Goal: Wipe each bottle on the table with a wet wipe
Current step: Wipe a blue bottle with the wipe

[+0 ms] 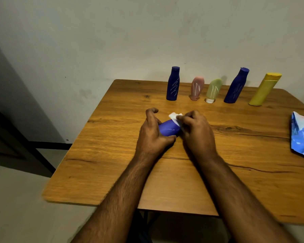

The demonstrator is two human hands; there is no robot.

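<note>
A blue bottle (168, 128) lies on its side at the middle of the wooden table (112, 155). My left hand (152, 132) grips its near end, thumb underneath and fingers curled over the top. My right hand (195, 128) pinches a white wet wipe (175, 117) and presses it against the bottle's far right end. Along the back edge stand a dark blue bottle (173, 84), a pink tube (197, 88), a green tube (213, 91), a second dark blue bottle (236, 86) and a yellow bottle (264, 89). White scribbles mark most of them.
A blue and white wipes packet (301, 135) lies at the table's right edge. A pale wall rises right behind the row of bottles. The floor drops away past the table's left and near edges.
</note>
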